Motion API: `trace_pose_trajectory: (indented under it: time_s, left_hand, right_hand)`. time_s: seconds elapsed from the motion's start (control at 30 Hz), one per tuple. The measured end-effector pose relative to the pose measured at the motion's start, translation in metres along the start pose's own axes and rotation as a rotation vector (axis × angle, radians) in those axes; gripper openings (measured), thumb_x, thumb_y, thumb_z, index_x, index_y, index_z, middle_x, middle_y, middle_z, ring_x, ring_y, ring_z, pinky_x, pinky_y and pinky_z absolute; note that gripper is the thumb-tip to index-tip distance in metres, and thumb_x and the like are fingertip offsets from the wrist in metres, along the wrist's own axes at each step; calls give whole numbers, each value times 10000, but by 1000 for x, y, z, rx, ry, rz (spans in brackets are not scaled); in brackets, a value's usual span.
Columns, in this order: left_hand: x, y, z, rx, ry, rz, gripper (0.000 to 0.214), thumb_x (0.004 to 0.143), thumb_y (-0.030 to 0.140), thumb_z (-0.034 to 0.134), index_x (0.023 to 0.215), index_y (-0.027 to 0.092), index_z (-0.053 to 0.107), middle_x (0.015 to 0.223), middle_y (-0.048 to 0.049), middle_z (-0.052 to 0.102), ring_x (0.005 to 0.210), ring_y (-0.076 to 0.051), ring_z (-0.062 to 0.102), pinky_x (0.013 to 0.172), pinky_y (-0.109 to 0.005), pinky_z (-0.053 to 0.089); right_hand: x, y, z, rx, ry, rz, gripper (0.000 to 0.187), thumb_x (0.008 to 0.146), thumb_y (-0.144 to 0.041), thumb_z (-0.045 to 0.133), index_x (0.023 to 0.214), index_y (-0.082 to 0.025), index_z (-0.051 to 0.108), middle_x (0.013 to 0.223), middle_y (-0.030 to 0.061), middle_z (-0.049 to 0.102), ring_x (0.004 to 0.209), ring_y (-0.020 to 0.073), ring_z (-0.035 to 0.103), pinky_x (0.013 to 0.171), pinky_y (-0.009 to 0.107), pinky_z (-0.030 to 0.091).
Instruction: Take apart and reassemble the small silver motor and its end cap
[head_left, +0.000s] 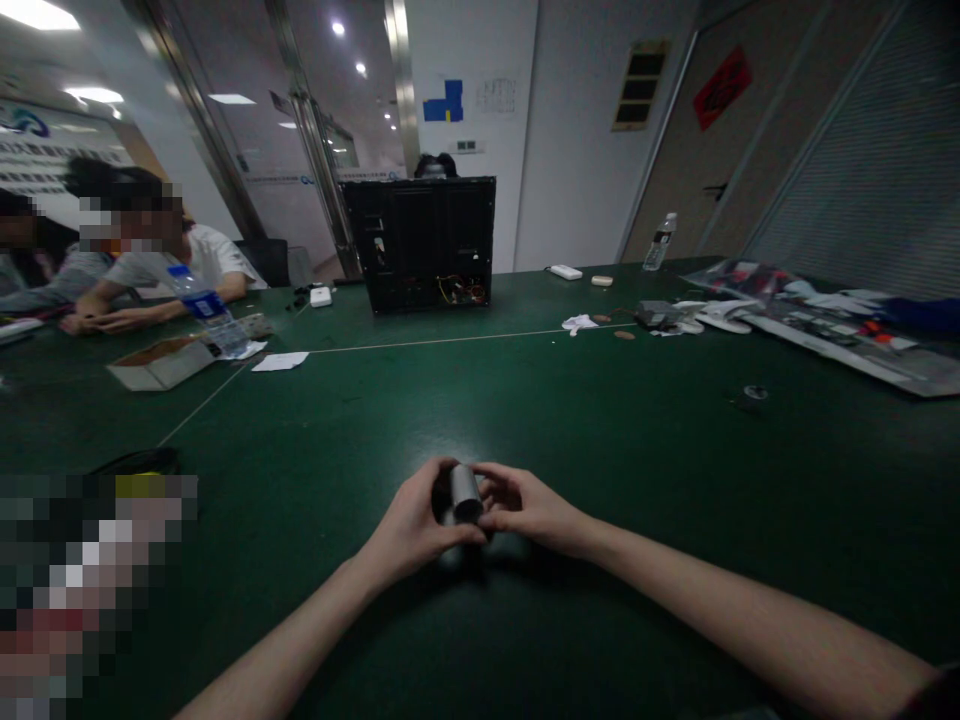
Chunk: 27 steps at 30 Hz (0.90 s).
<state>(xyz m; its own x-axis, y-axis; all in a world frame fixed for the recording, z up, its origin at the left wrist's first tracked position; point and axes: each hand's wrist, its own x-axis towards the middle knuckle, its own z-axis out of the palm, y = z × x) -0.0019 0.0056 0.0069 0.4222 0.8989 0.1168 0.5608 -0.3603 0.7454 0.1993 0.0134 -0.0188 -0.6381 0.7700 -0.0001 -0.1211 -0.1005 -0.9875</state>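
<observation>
A short grey cylinder (465,488) with a metallic sheen is held between my two hands, its dark end tilted toward me. From the left, my left hand (411,520) curves around it, fingers at its far side and thumb at its near end. My right hand (531,510) closes in from the right, with thumb and fingertips at the cylinder's edge. Some of the right fingers are partly hidden in shadow. Both hands are just above the green table (360,420), over a dark shadow.
A black panel-like case with exposed wires (427,240) stands across the table. At left are an open cardboard box (161,366), a blue-labelled bottle (206,305) and seated people. Bags and parts (840,330) lie at right, near a clear bottle (660,243).
</observation>
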Motion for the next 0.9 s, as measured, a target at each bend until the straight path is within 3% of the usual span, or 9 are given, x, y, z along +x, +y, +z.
trace_pose_trajectory:
  time_s: [0.43, 0.73, 0.9]
  left_hand:
    - [-3, 3, -1, 50, 3, 24, 593, 649, 401, 758, 1128, 179, 489, 1048, -73, 605, 923, -246, 591, 785, -361, 468]
    - [-4, 3, -3, 97, -4, 68, 645, 642, 410, 771, 1165, 169, 482, 1095, -85, 602, 965, -250, 582, 819, -360, 465]
    - [-3, 0, -2, 127, -9, 74, 584, 685, 418, 733, 1151, 162, 491, 1079, -88, 604, 956, -252, 580, 811, -362, 463]
  right_hand:
    - [-1, -8, 4, -40, 39, 38, 552, 719, -278, 722, 1207, -149, 499, 999, 69, 627, 906, 171, 610, 864, 363, 467]
    - [1, 1, 1, 49, 27, 41, 640, 660, -231, 769, 1219, -162, 466, 976, 53, 604, 848, 144, 605, 796, 312, 480]
    - [1, -2, 2, 27, 30, 55, 554, 696, -243, 742, 1173, -138, 482, 937, 56, 614, 790, 138, 610, 726, 288, 490]
